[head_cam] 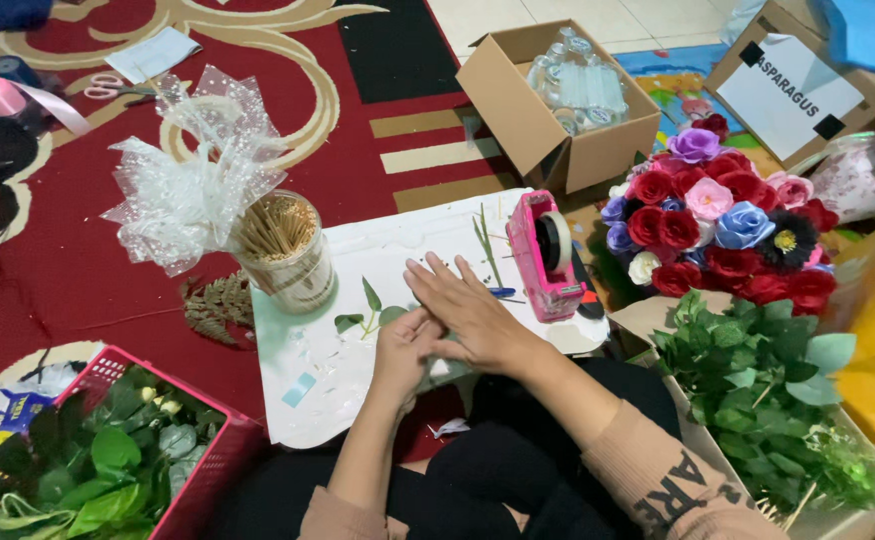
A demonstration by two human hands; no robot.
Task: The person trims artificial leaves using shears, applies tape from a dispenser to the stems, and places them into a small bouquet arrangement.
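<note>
The right hand (pixel 473 310) lies flat, fingers spread, pressing on the white rectangular work board (pixel 398 250) — overlapping the left hand (pixel 403 350), which curls around something I cannot make out. A small green leaf sprig (pixel 366 312) lies just left of both hands, its stem running away from the person — nearer the left hand.

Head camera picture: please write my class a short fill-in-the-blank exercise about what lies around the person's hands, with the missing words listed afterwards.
1. Both hands, the left hand and the right hand, rest on a white ____.
2. The tape dispenser just beyond the right hand is ____ in colour.
3. The clear jar beyond the left hand is full of thin wooden ____.
4. The basket of green leaves at the person's left is ____ in colour.

Missing words: board; pink; sticks; pink
</note>
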